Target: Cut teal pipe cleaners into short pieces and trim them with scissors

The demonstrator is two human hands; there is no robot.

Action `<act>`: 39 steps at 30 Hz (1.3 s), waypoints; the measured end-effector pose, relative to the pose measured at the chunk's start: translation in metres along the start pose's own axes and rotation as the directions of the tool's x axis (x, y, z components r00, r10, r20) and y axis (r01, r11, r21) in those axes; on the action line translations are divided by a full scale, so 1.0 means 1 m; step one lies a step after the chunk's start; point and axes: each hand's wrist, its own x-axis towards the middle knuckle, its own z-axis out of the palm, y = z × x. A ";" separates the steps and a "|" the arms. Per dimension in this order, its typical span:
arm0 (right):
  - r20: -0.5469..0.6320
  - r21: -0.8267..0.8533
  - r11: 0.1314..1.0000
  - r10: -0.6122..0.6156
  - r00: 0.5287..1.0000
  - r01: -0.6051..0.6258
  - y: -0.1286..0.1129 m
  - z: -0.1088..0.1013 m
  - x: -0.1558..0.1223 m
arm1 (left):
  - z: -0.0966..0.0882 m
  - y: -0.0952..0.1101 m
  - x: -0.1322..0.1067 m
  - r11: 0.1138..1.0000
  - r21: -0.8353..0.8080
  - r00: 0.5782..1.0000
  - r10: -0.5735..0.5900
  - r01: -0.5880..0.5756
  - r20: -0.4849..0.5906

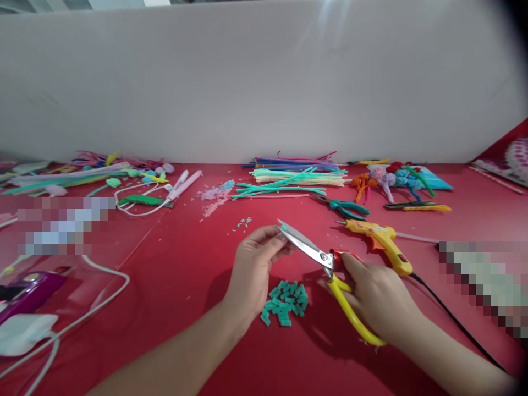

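Right hand (377, 297) holds the scissors (325, 257) above the table (173, 275), tips pointing forward-left, long axis slanted; left hand (252, 269) pinches a green piece (284, 227) there; green bits (285, 304) lie nearer, glue gun (381, 237) right

On the red table (173, 269), the left hand (252, 269) pinched a small green piece (283, 227) at the tips of the scissors (319, 254), which the right hand (377, 294) gripped by their red and yellow handles. A loose pile of short green bits (290, 301) lay between the forearms. On the right lay a yellow glue gun (381, 236), with teal-handled pliers (350, 209) just beyond it. At the far middle, bundled pipe cleaners (289, 177) lay before a white panel (231, 88).
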 end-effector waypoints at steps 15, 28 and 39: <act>-0.008 -0.024 1.000 0.015 1.000 -0.015 0.002 0.002 0.000 | 0.001 0.002 0.000 1.000 -0.005 1.000 0.002 -0.002 0.017; 0.085 0.293 0.941 0.150 0.985 -0.169 0.003 -0.014 0.017 | -0.001 -0.010 0.006 0.985 0.122 0.979 -0.141 0.124 0.147; 0.208 0.835 0.470 0.209 0.956 -0.285 -0.015 -0.023 0.015 | 0.011 -0.017 -0.009 0.902 0.407 0.873 -0.307 0.141 0.379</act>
